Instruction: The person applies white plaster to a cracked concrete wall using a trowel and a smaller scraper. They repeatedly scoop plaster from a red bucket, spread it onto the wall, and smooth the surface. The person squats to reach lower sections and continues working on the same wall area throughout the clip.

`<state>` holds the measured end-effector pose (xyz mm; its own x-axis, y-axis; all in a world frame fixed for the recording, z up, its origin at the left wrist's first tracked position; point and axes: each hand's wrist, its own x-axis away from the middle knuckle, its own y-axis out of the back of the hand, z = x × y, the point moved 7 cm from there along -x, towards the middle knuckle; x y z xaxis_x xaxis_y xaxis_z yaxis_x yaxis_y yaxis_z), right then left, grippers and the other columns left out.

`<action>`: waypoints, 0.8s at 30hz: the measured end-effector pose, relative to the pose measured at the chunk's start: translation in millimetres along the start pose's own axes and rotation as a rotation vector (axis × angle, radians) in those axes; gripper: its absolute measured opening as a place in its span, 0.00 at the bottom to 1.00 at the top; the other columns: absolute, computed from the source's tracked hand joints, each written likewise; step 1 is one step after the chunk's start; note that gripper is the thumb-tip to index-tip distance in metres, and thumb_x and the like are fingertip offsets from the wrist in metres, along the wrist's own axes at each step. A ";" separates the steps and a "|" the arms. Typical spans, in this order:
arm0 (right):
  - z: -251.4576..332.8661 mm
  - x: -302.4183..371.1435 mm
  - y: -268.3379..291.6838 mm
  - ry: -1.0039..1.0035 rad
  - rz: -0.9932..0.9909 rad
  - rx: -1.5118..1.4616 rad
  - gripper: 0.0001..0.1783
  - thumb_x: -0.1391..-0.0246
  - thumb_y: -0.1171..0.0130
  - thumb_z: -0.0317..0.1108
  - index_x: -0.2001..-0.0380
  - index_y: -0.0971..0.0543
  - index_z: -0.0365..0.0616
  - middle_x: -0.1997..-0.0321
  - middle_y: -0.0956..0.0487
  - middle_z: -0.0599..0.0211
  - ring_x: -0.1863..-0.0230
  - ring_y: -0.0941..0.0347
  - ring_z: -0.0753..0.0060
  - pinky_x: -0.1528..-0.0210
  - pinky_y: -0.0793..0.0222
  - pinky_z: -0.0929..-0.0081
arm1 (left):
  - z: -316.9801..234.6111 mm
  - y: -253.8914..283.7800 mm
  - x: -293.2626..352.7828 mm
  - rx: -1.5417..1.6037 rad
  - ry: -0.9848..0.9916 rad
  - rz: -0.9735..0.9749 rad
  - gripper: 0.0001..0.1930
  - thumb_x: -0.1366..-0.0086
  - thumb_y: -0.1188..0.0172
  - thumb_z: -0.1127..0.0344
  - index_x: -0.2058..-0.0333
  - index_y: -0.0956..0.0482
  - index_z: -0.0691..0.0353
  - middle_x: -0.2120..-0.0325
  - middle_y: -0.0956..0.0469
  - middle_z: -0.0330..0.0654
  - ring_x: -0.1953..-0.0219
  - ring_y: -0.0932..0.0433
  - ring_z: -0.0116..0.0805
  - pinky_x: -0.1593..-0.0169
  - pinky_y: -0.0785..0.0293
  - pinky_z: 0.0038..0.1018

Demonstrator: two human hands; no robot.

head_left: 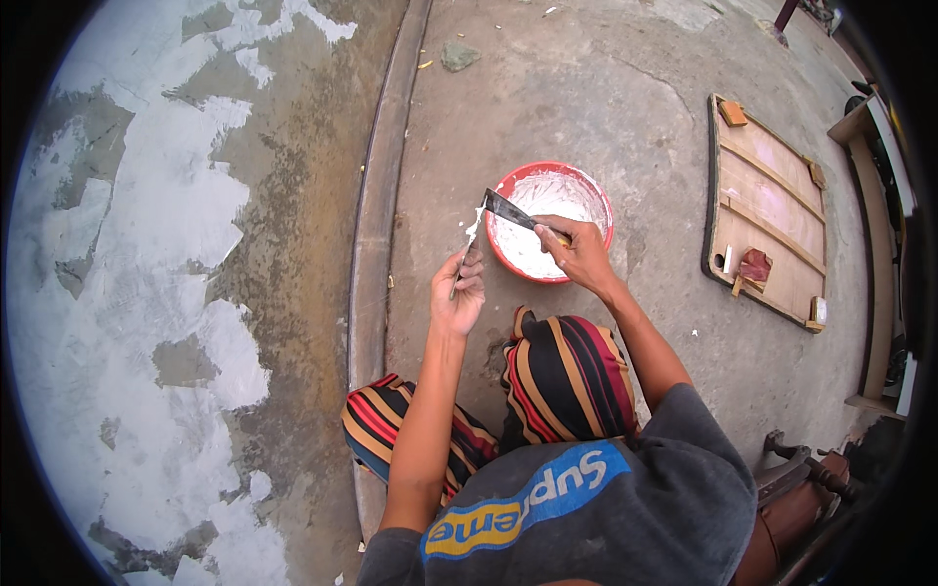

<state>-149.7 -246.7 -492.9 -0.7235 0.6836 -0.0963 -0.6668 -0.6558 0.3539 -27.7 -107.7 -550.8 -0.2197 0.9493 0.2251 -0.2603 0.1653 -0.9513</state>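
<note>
My right hand (578, 252) grips the handle of a putty knife (510, 210), its dark blade pointing left over the rim of a red basin (609, 210). White putty (528, 249) coats the inside of that basin. Left of it, my left hand (457, 293) is closed on a thin scraper (469, 249) held edge-on, with white putty along its upper end. The tip of the knife blade is close to the scraper's top; whether they touch, I cannot tell.
A wall (166, 293) patched with white putty rises on the left, with a raised concrete edge (376, 244) at its foot. On the floor to the right lies a wooden panel (772, 190) with battens and small blocks. A stone (457, 55) sits near the wall.
</note>
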 end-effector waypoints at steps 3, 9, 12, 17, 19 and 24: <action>4.1 1.6 -0.3 -0.007 0.014 0.024 0.14 0.40 0.45 0.35 0.55 0.19 0.41 0.82 0.26 0.72 0.80 0.34 0.86 0.78 0.39 0.80 | -3.2 4.2 -0.7 -0.056 -0.020 -0.016 0.19 0.28 0.62 0.71 0.45 0.43 0.80 0.72 0.36 0.42 0.76 0.30 0.26 0.78 0.27 0.16; -1.0 5.6 0.1 -0.039 -0.059 0.019 0.13 0.41 0.45 0.35 0.57 0.18 0.41 0.81 0.23 0.65 0.79 0.28 0.78 0.74 0.33 0.76 | 0.0 1.7 -4.0 -0.156 -0.035 -0.059 0.09 0.32 0.54 0.74 0.60 0.31 0.76 0.74 0.31 0.41 0.78 0.31 0.23 0.80 0.26 0.14; -6.2 6.7 0.0 -0.076 -0.065 0.021 0.13 0.42 0.44 0.36 0.58 0.18 0.42 0.81 0.22 0.62 0.79 0.25 0.74 0.72 0.30 0.73 | 0.0 0.1 -3.9 -0.162 -0.043 -0.061 0.09 0.32 0.54 0.73 0.60 0.31 0.76 0.74 0.31 0.42 0.78 0.30 0.22 0.80 0.26 0.13; -5.4 8.9 0.1 -0.075 -0.053 0.030 0.13 0.42 0.44 0.35 0.59 0.18 0.42 0.80 0.22 0.61 0.78 0.25 0.73 0.71 0.30 0.73 | -0.6 2.1 -4.7 -0.192 -0.038 -0.082 0.09 0.32 0.53 0.73 0.60 0.30 0.75 0.74 0.30 0.42 0.78 0.30 0.22 0.80 0.26 0.13; -4.0 9.6 0.3 -0.069 -0.050 0.024 0.12 0.43 0.43 0.35 0.59 0.17 0.42 0.80 0.22 0.61 0.78 0.25 0.72 0.71 0.31 0.73 | -1.9 4.0 -4.8 -0.201 -0.035 -0.088 0.09 0.32 0.53 0.72 0.59 0.30 0.74 0.74 0.30 0.42 0.78 0.30 0.22 0.80 0.26 0.13; 13.2 14.5 0.8 0.000 -0.012 0.093 0.12 0.45 0.42 0.35 0.59 0.17 0.43 0.78 0.20 0.59 0.79 0.26 0.72 0.72 0.31 0.73 | -13.1 11.7 -5.1 -0.226 -0.066 -0.114 0.14 0.32 0.57 0.74 0.51 0.33 0.78 0.73 0.30 0.42 0.77 0.30 0.24 0.79 0.28 0.13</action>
<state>-158.4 -233.1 -481.7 -0.7155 0.6912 -0.1012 -0.6561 -0.6152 0.4371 -17.3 -107.0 -565.8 -0.2637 0.9027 0.3401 -0.0723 0.3330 -0.9401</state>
